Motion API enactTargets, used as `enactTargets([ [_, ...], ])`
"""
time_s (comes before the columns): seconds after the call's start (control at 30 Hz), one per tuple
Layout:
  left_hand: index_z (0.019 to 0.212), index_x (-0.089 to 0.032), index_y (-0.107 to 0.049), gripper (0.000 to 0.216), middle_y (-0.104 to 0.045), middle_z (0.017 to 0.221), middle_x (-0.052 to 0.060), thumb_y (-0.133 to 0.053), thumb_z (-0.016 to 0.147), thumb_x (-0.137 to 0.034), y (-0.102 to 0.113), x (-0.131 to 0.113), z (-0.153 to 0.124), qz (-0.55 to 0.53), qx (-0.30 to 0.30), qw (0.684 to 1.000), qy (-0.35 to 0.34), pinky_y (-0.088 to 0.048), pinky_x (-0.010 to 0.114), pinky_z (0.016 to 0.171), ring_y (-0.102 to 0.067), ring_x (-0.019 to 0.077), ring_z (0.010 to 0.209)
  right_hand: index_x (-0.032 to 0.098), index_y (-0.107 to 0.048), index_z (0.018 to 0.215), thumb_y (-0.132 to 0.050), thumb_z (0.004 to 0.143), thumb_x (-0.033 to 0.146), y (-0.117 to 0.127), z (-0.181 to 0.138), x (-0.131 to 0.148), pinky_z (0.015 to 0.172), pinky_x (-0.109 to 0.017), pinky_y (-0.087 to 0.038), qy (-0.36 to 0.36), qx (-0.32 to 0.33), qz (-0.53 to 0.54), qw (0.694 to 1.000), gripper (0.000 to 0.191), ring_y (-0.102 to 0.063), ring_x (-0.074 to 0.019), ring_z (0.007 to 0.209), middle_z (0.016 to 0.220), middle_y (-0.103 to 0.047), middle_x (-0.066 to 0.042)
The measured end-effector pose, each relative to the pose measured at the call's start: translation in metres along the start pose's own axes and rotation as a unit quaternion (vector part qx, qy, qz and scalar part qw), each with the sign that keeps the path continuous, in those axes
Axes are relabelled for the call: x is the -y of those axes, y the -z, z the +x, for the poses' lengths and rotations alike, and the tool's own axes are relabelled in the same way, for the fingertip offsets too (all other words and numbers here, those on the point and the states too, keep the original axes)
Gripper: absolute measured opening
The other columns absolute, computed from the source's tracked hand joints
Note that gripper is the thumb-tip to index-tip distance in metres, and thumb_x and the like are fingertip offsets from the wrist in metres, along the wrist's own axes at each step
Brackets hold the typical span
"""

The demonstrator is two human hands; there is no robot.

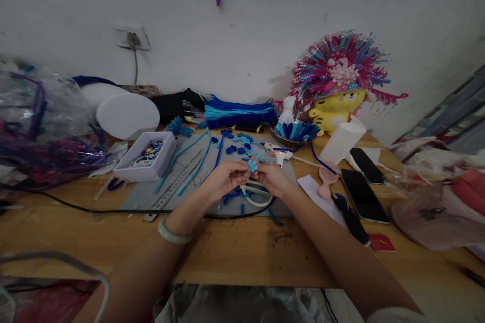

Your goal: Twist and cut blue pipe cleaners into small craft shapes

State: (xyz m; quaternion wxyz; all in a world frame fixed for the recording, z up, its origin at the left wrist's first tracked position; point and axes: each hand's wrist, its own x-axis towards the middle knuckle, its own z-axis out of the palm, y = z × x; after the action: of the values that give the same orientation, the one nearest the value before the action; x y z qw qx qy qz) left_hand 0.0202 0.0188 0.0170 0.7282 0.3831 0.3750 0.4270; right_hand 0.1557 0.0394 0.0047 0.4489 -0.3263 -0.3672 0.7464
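Between the fingertips of my left hand (230, 176) and my right hand (271, 177) is a small light blue pipe-cleaner flower (252, 165). Both hands are closed in a pinch around it, just above the grey mat (151, 193). White-handled scissors (267, 197) lie under my hands, partly covered. Behind the fingers are several small dark blue fuzzy pieces (235, 150). A white glue gun (281, 155) with a small red light lies just beyond my right hand. Long light blue pipe cleaners (195, 165) and a metal ruler (180, 181) lie left of my left hand.
A white box (131, 174) of beads stands at the left. Bundled blue pipe cleaners (240, 113) lie along the wall. At the right are a yellow plush toy (337, 108) under a colourful headdress (343, 63), a white roll (342, 142) and phones (364, 194). A black cable (94, 210) crosses the table.
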Motion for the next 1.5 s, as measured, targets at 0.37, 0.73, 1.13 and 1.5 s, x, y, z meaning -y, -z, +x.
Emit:
enactTargets([
  [0.37,0.059,-0.014,-0.055,0.015,-0.050,0.055,-0.003,-0.062,0.066,-0.026,-0.003,0.003,0.002,0.086,-0.034,0.990,-0.106,-0.032,0.020,0.050,-0.042,0.0065,0.049,0.012,-0.056,0.054,-0.062,0.063,0.013,-0.001,0.002,-0.001,0.042,-0.014,-0.037,0.000,-0.038,0.050,0.998,0.011,-0.044,-0.0041,0.043,0.046,-0.050,0.003],
  [0.73,0.067,-0.017,-0.050,0.005,-0.052,0.063,-0.002,-0.048,0.071,-0.018,0.005,0.003,0.002,0.460,-0.136,0.823,-0.304,-0.038,0.025,0.060,-0.049,0.0121,0.062,0.011,-0.050,0.068,-0.033,0.075,-0.004,-0.008,-0.001,0.002,0.038,-0.006,-0.040,-0.162,-0.018,0.216,0.963,0.024,-0.044,-0.0017,0.040,0.051,-0.049,0.002],
  [1.13,0.063,-0.016,-0.049,0.023,-0.048,0.053,-0.003,-0.044,0.077,-0.034,0.000,0.004,0.003,0.245,-0.092,0.953,-0.151,-0.030,0.021,0.043,-0.039,0.0072,0.041,0.012,-0.052,0.071,-0.040,0.077,-0.001,-0.001,0.001,0.002,0.041,-0.006,-0.042,-0.149,-0.015,0.196,0.969,0.018,-0.047,-0.0014,0.043,0.056,-0.053,0.001],
  [1.5,0.055,-0.013,-0.049,0.012,-0.041,0.045,-0.005,-0.052,0.065,-0.018,0.000,-0.004,-0.001,0.014,-0.001,0.999,0.051,-0.025,0.017,0.038,-0.032,0.0023,0.035,0.014,-0.050,0.053,-0.064,0.066,0.032,-0.006,-0.006,0.008,0.032,-0.015,-0.021,-0.079,-0.018,-0.070,0.994,0.027,-0.032,-0.0015,0.035,0.046,-0.044,0.005],
])
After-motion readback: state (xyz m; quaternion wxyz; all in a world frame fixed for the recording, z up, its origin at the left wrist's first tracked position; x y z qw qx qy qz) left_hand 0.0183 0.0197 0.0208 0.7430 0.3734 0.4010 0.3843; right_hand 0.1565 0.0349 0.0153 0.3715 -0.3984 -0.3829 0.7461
